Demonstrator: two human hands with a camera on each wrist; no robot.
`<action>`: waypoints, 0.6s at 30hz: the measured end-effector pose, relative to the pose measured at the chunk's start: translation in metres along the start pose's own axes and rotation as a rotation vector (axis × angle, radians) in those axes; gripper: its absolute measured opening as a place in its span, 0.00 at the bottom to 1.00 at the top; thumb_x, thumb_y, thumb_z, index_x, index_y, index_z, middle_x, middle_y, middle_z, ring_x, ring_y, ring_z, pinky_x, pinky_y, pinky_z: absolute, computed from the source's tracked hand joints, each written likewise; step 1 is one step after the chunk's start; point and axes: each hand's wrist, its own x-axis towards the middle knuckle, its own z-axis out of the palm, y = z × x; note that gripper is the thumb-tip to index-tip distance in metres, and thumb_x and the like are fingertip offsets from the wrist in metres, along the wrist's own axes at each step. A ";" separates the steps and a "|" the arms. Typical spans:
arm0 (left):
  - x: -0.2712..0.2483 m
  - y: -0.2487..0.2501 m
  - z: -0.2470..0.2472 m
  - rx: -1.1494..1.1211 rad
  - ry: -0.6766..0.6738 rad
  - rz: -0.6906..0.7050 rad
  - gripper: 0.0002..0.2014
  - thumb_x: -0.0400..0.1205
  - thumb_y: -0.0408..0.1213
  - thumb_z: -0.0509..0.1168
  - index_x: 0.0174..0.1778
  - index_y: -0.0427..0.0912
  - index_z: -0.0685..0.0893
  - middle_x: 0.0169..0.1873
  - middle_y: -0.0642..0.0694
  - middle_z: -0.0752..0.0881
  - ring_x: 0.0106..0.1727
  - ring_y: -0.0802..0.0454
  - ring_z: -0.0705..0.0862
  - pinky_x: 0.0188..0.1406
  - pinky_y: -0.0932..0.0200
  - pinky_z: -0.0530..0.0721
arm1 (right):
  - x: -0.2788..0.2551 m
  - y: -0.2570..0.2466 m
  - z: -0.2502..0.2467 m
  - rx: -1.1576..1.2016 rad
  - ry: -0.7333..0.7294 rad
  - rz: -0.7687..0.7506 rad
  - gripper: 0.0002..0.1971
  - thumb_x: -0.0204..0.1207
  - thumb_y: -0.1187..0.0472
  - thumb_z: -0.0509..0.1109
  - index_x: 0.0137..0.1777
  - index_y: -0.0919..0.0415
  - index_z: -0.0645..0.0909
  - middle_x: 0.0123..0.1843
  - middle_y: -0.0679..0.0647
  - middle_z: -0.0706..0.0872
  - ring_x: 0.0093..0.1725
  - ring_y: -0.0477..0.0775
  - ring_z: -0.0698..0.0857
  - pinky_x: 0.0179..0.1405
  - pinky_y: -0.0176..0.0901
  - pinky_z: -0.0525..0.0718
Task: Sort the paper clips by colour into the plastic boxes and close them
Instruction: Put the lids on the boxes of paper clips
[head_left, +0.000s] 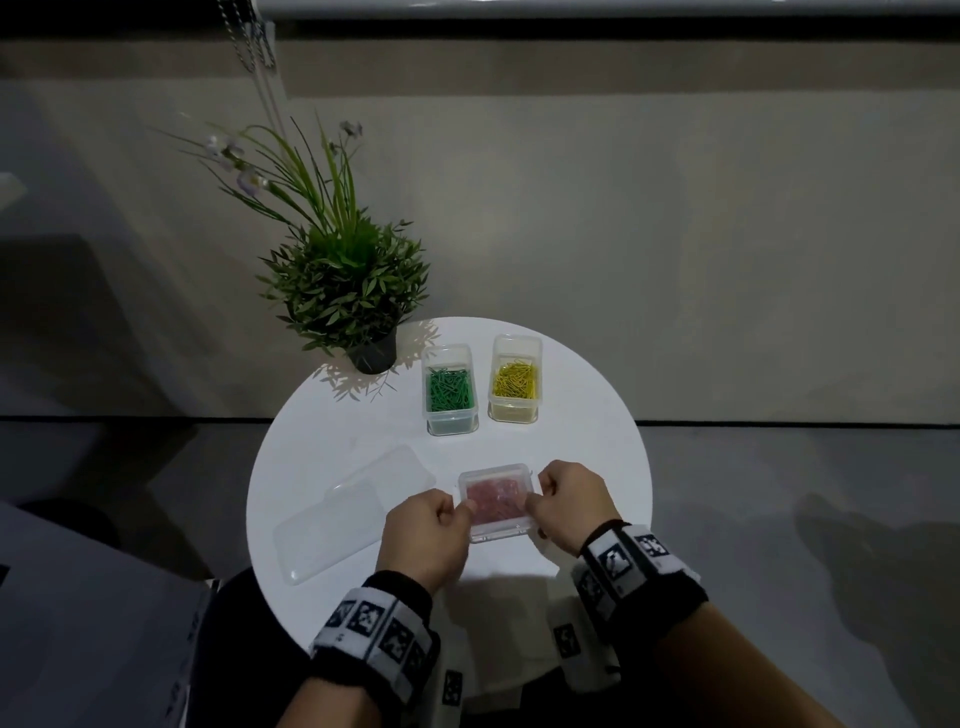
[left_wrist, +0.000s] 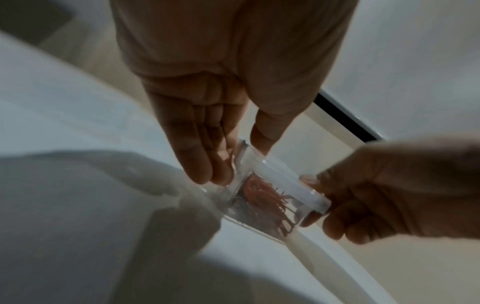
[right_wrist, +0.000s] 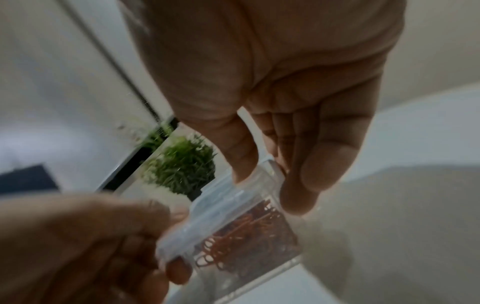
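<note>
A small clear box of red paper clips (head_left: 497, 501) stands at the near middle of the round white table (head_left: 582, 415), with its lid on top. My left hand (head_left: 447, 512) pinches its left edge and my right hand (head_left: 545, 493) pinches its right edge. The left wrist view shows my left hand (left_wrist: 233, 160) with thumb on the lid and fingers down the side of the red-clip box (left_wrist: 262, 199). The right wrist view shows my right hand (right_wrist: 262, 170) gripping the same box (right_wrist: 246, 230). Behind stand a lidless box of green clips (head_left: 450, 389) and a lidless box of yellow clips (head_left: 514, 379).
A large clear tray (head_left: 358, 512) lies flat on the table's left part. A potted plant (head_left: 353, 291) stands at the far left edge. The table's near rim is under my wrists. Dark floor surrounds the table.
</note>
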 end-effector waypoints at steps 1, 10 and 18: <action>-0.001 0.003 0.000 0.089 0.008 0.014 0.19 0.80 0.42 0.63 0.25 0.41 0.69 0.22 0.49 0.73 0.30 0.48 0.73 0.31 0.57 0.68 | -0.002 -0.002 0.000 -0.100 0.031 -0.037 0.15 0.74 0.59 0.70 0.31 0.56 0.68 0.30 0.50 0.76 0.37 0.58 0.81 0.27 0.38 0.73; 0.004 0.009 -0.007 -0.087 -0.058 -0.111 0.18 0.80 0.40 0.68 0.26 0.39 0.74 0.24 0.41 0.82 0.29 0.45 0.78 0.34 0.57 0.76 | 0.002 0.000 0.000 0.064 0.018 0.037 0.14 0.72 0.66 0.72 0.29 0.61 0.71 0.26 0.58 0.78 0.26 0.58 0.80 0.26 0.43 0.78; 0.008 -0.002 -0.011 -0.533 -0.255 -0.379 0.15 0.78 0.40 0.73 0.33 0.37 0.76 0.26 0.40 0.79 0.25 0.47 0.75 0.27 0.58 0.76 | 0.001 0.015 -0.021 0.527 -0.441 0.289 0.08 0.76 0.57 0.74 0.43 0.60 0.80 0.39 0.55 0.86 0.29 0.51 0.82 0.25 0.37 0.74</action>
